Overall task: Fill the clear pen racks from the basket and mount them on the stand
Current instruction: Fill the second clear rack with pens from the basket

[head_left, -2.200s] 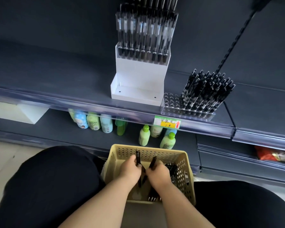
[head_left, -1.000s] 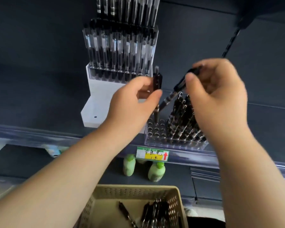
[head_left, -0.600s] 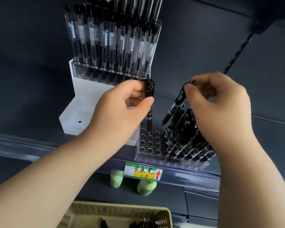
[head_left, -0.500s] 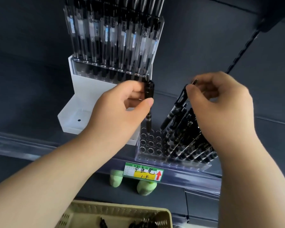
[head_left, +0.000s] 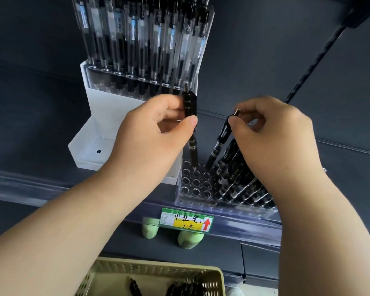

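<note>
1. Now that they have come up from the basket (head_left: 150, 272), both hands work over the loose rack. The left hand (head_left: 150, 135) pinches the left pen (head_left: 191, 124) upright between thumb and curled fingers. The right hand (head_left: 273, 133) pinches the right pen (head_left: 219, 144) near its clip end, slanted.
2. Over the last half second both pens have sunk. The left pen's tip now meets a hole in the back row of the bare holes, and the right pen's tip has reached a hole just beside the pens already standing. Whether either tip is truly inside its hole, I cannot tell.
3. The clear rack (head_left: 222, 207) sits at the front edge of the shelf (head_left: 30, 184), just beside the right side of the white stand (head_left: 107, 127). Its right part is packed with pens and its left columns still show open holes.
4. One filled rack (head_left: 141, 80) is already mounted at the top of the stand.
5. Judging from this, the pair is nearly seated, but several holes remain. More pens must come from the basket, which still holds some, before this rack can go on the stand.
</note>
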### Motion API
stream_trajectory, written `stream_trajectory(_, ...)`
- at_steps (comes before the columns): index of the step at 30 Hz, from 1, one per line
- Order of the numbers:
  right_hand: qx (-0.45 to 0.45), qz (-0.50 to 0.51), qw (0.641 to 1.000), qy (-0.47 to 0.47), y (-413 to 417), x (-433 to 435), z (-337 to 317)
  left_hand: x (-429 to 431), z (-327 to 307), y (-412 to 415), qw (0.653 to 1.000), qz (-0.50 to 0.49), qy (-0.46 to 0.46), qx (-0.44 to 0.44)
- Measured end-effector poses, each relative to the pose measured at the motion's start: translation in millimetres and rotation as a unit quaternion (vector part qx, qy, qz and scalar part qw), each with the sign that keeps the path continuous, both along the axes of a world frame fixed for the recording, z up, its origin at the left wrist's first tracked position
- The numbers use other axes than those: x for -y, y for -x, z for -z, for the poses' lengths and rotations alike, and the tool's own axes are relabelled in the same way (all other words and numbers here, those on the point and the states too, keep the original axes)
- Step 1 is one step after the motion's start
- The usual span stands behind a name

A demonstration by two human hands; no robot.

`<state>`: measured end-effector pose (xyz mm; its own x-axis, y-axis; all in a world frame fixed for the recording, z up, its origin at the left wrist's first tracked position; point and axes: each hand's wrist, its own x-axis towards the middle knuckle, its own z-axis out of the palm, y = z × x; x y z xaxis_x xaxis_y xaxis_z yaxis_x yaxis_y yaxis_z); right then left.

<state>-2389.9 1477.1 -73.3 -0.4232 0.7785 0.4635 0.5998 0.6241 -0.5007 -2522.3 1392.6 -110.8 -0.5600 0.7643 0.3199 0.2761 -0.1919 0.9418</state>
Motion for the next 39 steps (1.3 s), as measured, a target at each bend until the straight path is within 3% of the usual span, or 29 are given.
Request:
stream_trajectory(17, 0.043, 0.000, 0.998, -0.047, -1, 7, 2, -3, 3, -4, 1.000, 0.013, -0.001, 0.005)
stream_trajectory(23, 0.033, -0.001, 0.998, -0.051, -1, 8, 0, -11, 8, -17, 0.997, 0.033, 0.025, -0.060)
stream_trajectory(39, 0.003, 0.005, 0.998, -0.058, -10, 2, -2, -24, 30, -25, 0.989, 0.045, 0.087, -0.115)
